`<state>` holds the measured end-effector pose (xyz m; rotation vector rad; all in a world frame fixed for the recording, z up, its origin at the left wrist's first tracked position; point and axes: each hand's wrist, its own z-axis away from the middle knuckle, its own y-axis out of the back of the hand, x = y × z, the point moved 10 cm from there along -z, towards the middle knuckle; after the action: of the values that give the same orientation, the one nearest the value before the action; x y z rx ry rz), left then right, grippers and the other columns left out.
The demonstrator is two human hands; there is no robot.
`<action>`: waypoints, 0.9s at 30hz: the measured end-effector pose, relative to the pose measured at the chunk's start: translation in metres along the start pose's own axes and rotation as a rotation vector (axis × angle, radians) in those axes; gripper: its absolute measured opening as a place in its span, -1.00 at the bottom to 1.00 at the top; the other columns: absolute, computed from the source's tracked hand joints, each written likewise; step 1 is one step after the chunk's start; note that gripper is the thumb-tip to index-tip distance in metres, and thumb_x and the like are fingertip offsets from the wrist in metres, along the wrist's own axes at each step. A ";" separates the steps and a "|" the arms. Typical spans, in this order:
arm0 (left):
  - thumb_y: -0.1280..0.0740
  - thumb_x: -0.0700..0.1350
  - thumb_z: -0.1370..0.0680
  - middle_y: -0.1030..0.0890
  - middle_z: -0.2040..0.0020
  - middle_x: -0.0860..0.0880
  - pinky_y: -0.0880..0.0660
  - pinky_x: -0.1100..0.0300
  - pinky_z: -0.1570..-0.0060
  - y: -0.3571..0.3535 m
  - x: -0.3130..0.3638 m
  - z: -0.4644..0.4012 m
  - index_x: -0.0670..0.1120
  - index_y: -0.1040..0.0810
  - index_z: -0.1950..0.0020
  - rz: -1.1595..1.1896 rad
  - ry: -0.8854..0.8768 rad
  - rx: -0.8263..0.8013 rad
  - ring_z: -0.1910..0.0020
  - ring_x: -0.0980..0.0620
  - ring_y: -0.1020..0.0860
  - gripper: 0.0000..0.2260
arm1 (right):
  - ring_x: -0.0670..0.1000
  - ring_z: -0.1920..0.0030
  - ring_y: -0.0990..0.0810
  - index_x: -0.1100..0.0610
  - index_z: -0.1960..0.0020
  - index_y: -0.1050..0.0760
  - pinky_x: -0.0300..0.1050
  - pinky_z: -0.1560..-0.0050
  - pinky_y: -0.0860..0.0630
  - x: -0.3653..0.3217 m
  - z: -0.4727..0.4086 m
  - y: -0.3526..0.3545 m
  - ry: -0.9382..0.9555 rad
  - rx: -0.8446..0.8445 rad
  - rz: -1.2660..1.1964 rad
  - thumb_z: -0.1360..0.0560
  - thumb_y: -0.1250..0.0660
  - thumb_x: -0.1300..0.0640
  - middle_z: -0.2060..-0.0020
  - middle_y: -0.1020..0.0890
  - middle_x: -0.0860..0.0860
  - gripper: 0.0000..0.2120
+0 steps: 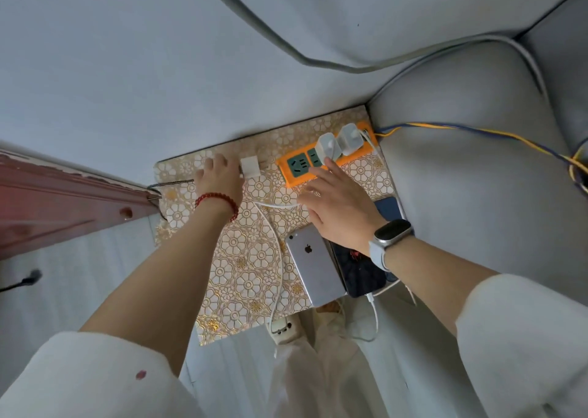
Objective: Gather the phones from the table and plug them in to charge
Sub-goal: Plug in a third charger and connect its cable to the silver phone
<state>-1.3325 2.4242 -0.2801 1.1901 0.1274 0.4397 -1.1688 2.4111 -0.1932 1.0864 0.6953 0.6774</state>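
Observation:
A silver phone (313,264) lies face down on the flower-patterned table (235,258), beside a black phone (359,271) with a white cable in its near end. A blue phone (388,207) shows past my right wrist. An orange power strip (299,171) at the table's far side carries two white chargers (342,140). My left hand (219,177) holds a white charger cube (249,166) left of the strip, thumb and fingers around it. Over the strip's near edge, my right hand (337,207) presses down with straight fingers.
A grey sofa cushion (471,163) borders the table on the right, with a yellow-and-blue cord (477,131) running across it to the strip. A dark red wooden piece (63,201) stands at the left. White cables (273,226) trail across the table and off its near edge.

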 end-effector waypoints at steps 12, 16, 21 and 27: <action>-0.18 -0.11 -0.56 -0.51 0.28 -0.02 -0.31 0.24 0.46 0.051 -0.022 0.089 -0.15 -0.52 -0.03 0.630 -0.048 0.179 0.41 0.10 -0.40 -0.82 | 0.20 -0.20 -0.51 0.23 -0.29 -0.40 0.16 -0.41 -0.26 -0.032 0.008 0.043 0.041 0.198 -0.262 -0.48 -0.22 0.32 -0.14 -0.57 0.20 -0.63; -0.20 -0.10 -0.55 -0.51 0.39 -0.04 -0.39 0.12 0.47 0.075 -0.022 0.125 -0.15 -0.56 0.01 0.688 -0.083 0.131 0.48 0.07 -0.41 -0.82 | 0.20 -0.28 -0.44 0.22 -0.36 -0.30 0.10 -0.31 -0.37 -0.062 0.010 0.074 0.081 0.308 -0.294 -0.46 -0.28 0.23 -0.27 -0.47 0.19 -0.52; -0.23 -0.08 -0.54 -0.49 0.46 0.02 -0.40 0.19 0.43 0.087 0.002 0.160 -0.09 -0.57 0.12 0.759 -0.158 -0.019 0.49 0.05 -0.42 -0.84 | 0.11 -0.10 -0.60 0.16 -0.20 -0.49 0.01 -0.09 -0.54 -0.102 0.028 0.083 0.267 0.356 -0.040 -0.37 -0.40 0.08 -0.06 -0.63 0.09 -0.58; -0.26 -0.10 -0.52 -0.46 0.45 0.10 -0.28 0.43 0.54 0.077 -0.003 0.177 -0.09 -0.59 0.10 0.849 -0.030 -0.071 0.55 0.19 -0.37 -0.87 | 0.07 0.09 -0.63 0.18 -0.09 -0.53 -0.08 0.07 -0.59 -0.078 0.036 0.076 0.280 0.254 0.091 -0.37 -0.42 0.02 0.10 -0.67 0.07 -0.64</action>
<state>-1.2978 2.2925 -0.1434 1.1413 -0.4361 1.1550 -1.1986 2.3548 -0.0979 1.2746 0.9974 0.8457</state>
